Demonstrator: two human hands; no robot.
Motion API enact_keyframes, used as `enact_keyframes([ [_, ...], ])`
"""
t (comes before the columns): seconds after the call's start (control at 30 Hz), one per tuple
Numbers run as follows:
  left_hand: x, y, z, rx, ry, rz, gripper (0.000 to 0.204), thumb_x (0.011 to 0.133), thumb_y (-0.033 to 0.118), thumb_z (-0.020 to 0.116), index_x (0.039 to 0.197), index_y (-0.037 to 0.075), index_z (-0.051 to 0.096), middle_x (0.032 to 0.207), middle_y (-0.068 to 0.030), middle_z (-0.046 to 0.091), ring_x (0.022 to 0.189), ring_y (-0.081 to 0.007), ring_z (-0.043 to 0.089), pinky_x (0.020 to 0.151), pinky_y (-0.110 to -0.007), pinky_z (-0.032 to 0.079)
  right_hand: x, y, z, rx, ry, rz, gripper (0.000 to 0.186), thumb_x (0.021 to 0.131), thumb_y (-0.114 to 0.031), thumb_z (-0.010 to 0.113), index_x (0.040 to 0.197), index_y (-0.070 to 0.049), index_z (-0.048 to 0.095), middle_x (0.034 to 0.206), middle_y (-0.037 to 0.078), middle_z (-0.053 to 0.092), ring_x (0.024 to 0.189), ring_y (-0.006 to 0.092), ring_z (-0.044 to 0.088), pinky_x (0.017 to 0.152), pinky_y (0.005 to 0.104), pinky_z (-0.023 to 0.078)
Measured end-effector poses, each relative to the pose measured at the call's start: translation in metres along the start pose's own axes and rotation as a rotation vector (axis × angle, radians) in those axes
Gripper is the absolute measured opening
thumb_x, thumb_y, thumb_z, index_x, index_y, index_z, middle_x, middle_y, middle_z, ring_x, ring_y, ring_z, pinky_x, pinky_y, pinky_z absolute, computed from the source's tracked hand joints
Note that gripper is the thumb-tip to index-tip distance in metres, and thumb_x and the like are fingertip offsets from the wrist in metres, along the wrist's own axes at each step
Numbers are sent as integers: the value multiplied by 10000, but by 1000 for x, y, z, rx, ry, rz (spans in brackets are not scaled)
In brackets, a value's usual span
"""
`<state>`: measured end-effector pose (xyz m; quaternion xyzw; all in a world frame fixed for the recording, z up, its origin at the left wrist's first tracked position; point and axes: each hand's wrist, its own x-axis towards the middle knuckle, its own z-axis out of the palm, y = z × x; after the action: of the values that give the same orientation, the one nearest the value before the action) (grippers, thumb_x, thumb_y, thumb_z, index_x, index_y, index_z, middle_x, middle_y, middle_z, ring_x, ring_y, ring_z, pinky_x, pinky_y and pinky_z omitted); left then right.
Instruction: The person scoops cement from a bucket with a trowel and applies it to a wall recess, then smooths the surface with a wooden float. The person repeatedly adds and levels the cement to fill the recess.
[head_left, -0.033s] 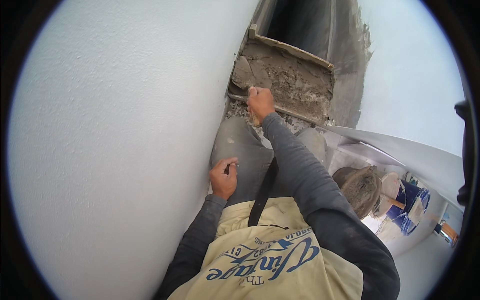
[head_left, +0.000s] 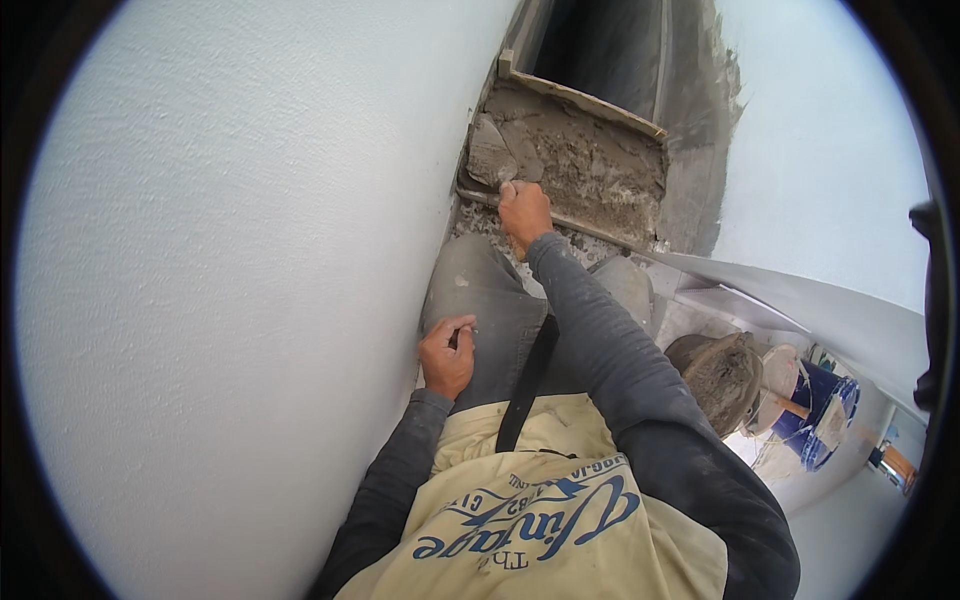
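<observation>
My right hand (head_left: 525, 212) is closed round the handle of a trowel (head_left: 490, 152). The trowel's mortar-smeared blade rests on the left part of a bed of wet grey mortar (head_left: 600, 155), beside the white wall. A bit of the tan handle sticks out below my fist. Along the mortar's far edge runs a thin wooden strip (head_left: 590, 103), and another strip (head_left: 580, 228) borders the near edge. My left hand (head_left: 447, 358) rests on my left thigh, its fingers curled in; whether anything small is inside them is hidden.
A tall white wall (head_left: 250, 280) stands close on my left. At the right are a bucket of grey mortar (head_left: 728, 380), a whitish bucket (head_left: 778, 378) and a blue bucket (head_left: 825, 410). Beyond the far strip lies a dark recess (head_left: 600, 45); mortar crumbs (head_left: 480, 217) lie before my knees.
The trowel and my right hand have shifted slightly to the right and nearer to me, the blade turning a little on the mortar. My left hand has stayed still.
</observation>
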<state>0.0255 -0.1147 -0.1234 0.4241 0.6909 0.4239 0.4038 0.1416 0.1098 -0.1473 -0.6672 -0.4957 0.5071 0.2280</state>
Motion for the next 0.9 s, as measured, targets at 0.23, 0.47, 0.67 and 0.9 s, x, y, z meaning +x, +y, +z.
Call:
enact_keyframes([
  [0.23,-2,-5,1,38,-4,-53,147,938,3,595,1034,-20,704,922,-96,706,665,-108,612,613,-250,514,-54,19,24,-292,135,-97,292,983,-225,518,962,48,622,871,309,655,878,502,626,796,555,484],
  [0.47,-1,-6,-2,32,13,-25,156,909,-20,588,1007,-18,710,883,-105,707,652,-126,626,609,-267,513,-64,10,34,-283,89,-59,340,996,-245,501,1005,74,617,894,320,672,887,499,654,815,554,511],
  [0.67,-2,-7,-4,25,15,-5,154,900,-24,592,993,-10,714,864,-100,705,640,-132,629,603,-268,511,-60,8,28,-268,105,-86,334,999,-236,485,974,67,621,902,311,670,896,494,649,811,569,496],
  [0.9,-1,-11,-2,44,17,6,152,890,-21,600,991,-7,714,850,-114,701,648,-150,636,618,-285,520,-67,52,13,-342,198,-81,328,991,-243,491,975,57,622,852,302,668,840,501,641,775,578,484],
])
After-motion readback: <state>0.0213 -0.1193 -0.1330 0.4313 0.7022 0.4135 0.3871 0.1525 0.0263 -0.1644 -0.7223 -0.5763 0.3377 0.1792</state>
